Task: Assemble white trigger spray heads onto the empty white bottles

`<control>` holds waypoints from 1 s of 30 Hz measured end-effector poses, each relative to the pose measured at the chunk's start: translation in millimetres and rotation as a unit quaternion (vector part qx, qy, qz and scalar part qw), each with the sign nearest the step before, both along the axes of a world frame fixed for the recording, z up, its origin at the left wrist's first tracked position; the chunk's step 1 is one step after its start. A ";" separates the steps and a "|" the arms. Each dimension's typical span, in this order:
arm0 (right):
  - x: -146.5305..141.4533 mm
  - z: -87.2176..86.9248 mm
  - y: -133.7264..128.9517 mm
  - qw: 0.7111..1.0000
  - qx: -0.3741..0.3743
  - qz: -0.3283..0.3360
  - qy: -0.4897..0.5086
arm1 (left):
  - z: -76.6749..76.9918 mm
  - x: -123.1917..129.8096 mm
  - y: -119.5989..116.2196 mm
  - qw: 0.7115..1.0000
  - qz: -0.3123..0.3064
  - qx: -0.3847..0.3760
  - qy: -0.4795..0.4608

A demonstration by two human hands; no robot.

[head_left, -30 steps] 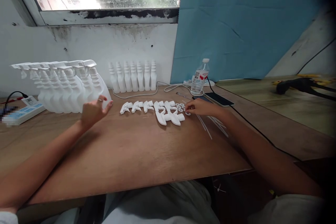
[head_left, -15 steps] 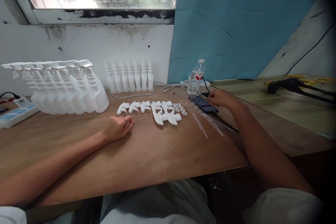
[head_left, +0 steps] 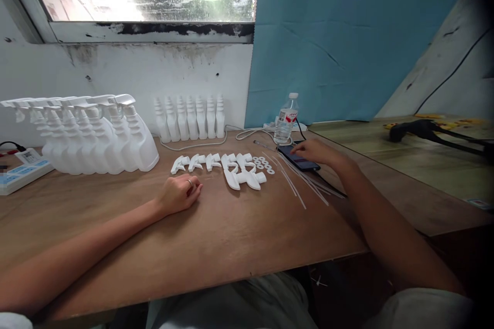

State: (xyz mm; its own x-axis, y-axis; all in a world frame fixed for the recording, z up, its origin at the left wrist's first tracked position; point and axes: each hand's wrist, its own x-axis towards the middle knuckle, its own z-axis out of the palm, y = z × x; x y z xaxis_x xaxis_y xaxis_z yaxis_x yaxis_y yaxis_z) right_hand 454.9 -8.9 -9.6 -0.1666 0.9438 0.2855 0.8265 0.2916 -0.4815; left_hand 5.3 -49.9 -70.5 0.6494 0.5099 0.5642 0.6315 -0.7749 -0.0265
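Note:
My left hand (head_left: 179, 194) rests on the wooden table with its fingers loosely curled and nothing visible in them. Just beyond it, white trigger spray heads (head_left: 197, 161) lie in a row, with more of them (head_left: 252, 180) bunched at the right. My right hand (head_left: 309, 150) hovers over a black smartphone (head_left: 287, 153), its fingers partly stretched out and a fingertip at the screen. Beside the phone lie small white rings (head_left: 264, 164) and thin clear dip tubes (head_left: 295, 185). Whether the fingertip presses the glass is too small to tell.
White spray bottles with heads (head_left: 102, 144) stand at the left, near a power strip (head_left: 27, 175). Several slim white bottles (head_left: 191, 121) line the wall. A clear water bottle (head_left: 285, 121) stands behind the phone, with a grey cable (head_left: 193, 148) along the back.
My right hand has moved left from the phone's far right edge to above its screen. The left hand has shifted slightly right. The view has tilted up a little.

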 end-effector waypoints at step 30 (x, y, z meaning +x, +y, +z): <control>-72.8 -20.3 -9.0 0.982 -0.025 0.059 -0.175 | 1.0 74.3 9.6 0.984 -0.105 -0.138 -0.030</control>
State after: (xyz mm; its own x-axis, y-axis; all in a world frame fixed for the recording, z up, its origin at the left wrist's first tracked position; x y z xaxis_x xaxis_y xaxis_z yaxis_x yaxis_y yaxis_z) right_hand 382.1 -17.9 -29.9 -0.3558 0.9233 0.1442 0.9059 0.3787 -0.1895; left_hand 79.6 -40.3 -69.5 0.7264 0.5076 0.4634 0.4508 -0.8608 0.2363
